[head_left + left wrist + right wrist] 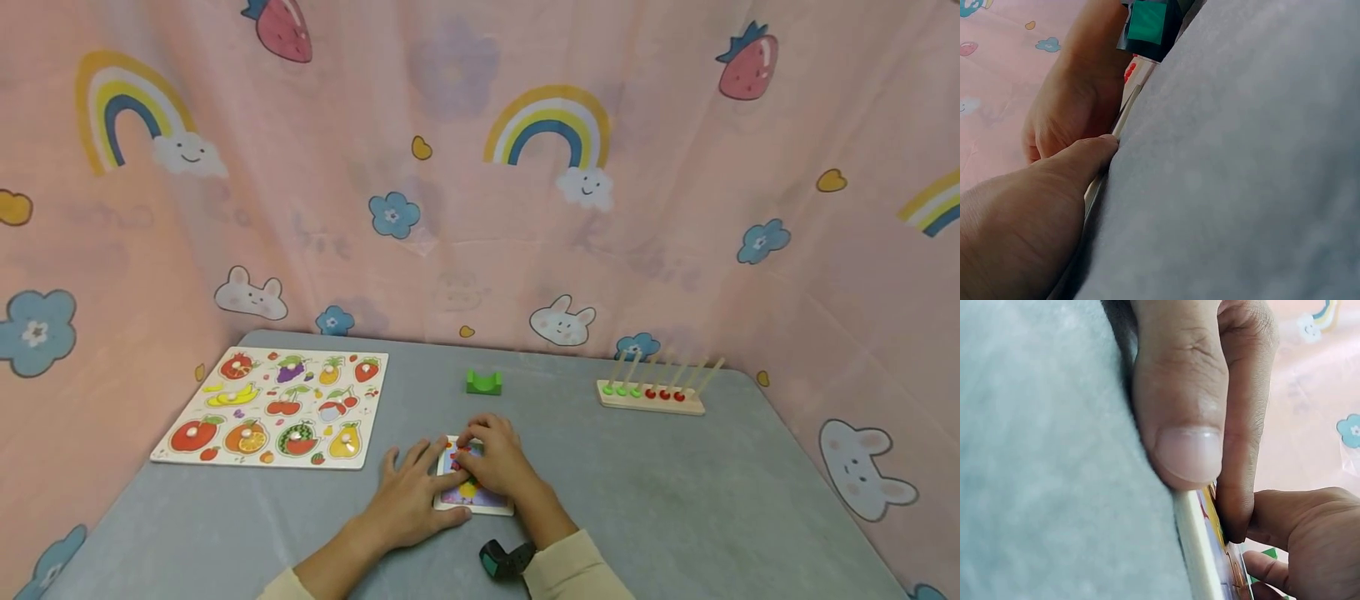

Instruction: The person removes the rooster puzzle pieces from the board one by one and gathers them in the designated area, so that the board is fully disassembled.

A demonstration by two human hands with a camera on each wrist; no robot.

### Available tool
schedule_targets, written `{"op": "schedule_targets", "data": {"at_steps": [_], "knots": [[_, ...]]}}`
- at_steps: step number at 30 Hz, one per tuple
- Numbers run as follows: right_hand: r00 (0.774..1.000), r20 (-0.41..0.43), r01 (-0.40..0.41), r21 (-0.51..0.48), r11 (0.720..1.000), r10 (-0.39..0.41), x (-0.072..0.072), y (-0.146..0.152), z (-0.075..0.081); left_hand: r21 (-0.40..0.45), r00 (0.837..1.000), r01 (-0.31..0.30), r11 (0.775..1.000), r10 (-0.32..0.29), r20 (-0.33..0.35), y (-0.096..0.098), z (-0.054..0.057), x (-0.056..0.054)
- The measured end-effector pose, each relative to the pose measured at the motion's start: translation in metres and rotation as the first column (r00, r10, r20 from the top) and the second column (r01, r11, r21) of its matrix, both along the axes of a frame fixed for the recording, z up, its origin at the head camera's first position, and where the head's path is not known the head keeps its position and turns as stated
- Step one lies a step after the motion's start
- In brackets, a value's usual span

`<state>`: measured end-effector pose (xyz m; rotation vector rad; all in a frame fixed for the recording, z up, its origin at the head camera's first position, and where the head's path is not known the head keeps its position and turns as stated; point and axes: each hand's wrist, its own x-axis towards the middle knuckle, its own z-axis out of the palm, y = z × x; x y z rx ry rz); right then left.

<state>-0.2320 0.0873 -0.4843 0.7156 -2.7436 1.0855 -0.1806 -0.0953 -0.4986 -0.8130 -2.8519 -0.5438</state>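
Observation:
A small wooden picture board [480, 508] with a blue-purple picture, red shapes and a yellow shape lies flat near the table's front. My left hand [408, 496] rests at its left side. Its index finger reaches straight over the picture and its thumb [1188, 453] lies against the near edge. Over the board's upper part is my right hand [498, 458], its fingers bent down toward the picture. The left fingers hide what, if anything, lies between its fingertips. From the right wrist view, the board's pale edge [1200, 550] shows below the left thumb.
A fruit knob puzzle [262, 408] fills the table's left side. A green arch-shaped block [483, 383] stands behind the board. At the back right is a wooden peg stand [651, 398] with green and red rings. A black wrist device [502, 560] sits by the right sleeve.

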Motion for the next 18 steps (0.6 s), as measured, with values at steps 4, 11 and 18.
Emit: {"op": "schedule_targets", "data": {"at_steps": [4,11,18], "knots": [[1.0,0.0,-0.002,-0.002,1.0,0.002,-0.0001,-0.0005,0.0007,0.001,1.0,-0.003,1.0,0.003,0.0,-0.0001,0.0003,0.0001],[1.0,-0.007,-0.001,0.0,1.0,0.001,-0.0001,-0.0012,0.0009,0.001,1.0,-0.002,1.0,0.002,-0.009,0.0001,0.0004,-0.0003],[1.0,-0.016,0.005,0.041,0.999,-0.004,0.0012,-0.0031,0.0029,-0.005,1.0,-0.006,1.0,0.006,-0.007,-0.0001,0.0004,-0.0001]]}}
